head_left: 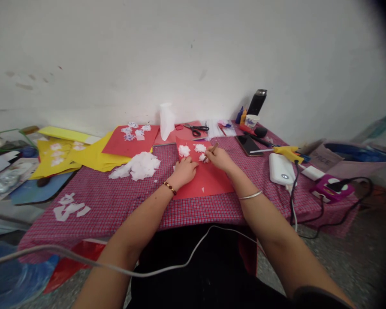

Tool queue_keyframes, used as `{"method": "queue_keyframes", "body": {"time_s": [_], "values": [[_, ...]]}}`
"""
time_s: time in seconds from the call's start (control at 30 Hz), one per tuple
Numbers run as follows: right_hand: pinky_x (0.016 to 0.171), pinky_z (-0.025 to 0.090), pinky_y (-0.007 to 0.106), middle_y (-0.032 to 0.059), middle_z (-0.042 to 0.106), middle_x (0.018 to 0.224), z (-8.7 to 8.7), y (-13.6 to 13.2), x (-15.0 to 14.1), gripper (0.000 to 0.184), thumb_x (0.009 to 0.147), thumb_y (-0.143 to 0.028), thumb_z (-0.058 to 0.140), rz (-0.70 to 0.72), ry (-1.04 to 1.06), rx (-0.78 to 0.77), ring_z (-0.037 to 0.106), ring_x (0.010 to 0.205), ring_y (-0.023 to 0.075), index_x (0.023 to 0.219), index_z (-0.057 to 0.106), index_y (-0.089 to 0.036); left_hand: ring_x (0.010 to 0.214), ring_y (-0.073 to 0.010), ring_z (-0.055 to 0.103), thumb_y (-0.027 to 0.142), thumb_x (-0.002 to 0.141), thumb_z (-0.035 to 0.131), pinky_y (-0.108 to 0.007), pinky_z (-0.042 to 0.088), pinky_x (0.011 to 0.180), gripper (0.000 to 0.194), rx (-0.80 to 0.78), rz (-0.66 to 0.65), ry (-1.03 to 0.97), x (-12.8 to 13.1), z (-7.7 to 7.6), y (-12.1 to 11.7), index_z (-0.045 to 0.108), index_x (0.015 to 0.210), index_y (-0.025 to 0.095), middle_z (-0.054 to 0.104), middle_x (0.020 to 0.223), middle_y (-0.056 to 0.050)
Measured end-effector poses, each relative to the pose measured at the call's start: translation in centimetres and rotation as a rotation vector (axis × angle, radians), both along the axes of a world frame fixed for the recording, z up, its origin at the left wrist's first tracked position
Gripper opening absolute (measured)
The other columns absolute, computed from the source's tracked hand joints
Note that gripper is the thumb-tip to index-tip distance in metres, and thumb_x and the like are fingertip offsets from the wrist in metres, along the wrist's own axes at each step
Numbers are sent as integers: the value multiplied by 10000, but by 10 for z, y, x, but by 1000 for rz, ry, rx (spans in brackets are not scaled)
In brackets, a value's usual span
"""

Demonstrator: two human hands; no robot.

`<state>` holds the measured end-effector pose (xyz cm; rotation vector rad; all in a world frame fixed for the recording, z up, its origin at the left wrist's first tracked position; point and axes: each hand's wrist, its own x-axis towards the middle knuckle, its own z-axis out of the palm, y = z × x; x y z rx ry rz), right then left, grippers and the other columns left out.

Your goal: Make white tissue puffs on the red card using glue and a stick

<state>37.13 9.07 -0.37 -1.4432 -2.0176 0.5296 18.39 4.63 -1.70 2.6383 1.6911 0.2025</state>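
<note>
A red paper sheet [209,178] lies on the checked tablecloth [122,201] in front of me. Two white tissue flowers [184,150] sit on its far end, with a third by my right fingers. My left hand [185,170] rests on the sheet's left edge, fingers curled and pressing the paper down. My right hand [219,159] is closed around a thin brown stick [212,151], whose tip touches a small white flower [202,157]. A beaded bracelet is on my left wrist, a silver bangle on my right.
A pile of white tissue [138,166] lies left of the sheet, with red and yellow paper [93,156] beyond it. Scissors [196,128], a phone [249,145], a yellow glue gun [287,152], a white power bank [281,169] and cables sit to the right. A wall stands behind.
</note>
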Motion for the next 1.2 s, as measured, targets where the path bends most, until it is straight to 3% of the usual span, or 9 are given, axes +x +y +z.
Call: {"method": "queue_keyframes", "body": {"time_s": [0.43,1.2], "values": [[580,406,238,47,665,647,-2,5,4,257,954,-291,449,-56,124,62,619,607,175,784,599,-172,1196,-277,531,272,996,430,-431,481,967,362,2,0,2,-1,0,0,670,1266,244,589,1233,-118],[602,451,258,71,673,683,-12,12,6,224,927,-294,470,-59,216,57,634,648,188,811,609,-161,1230,-316,485,263,995,405,-505,437,1010,373,-46,8,-53,-1,0,0,673,1254,249,568,1265,-131]]}}
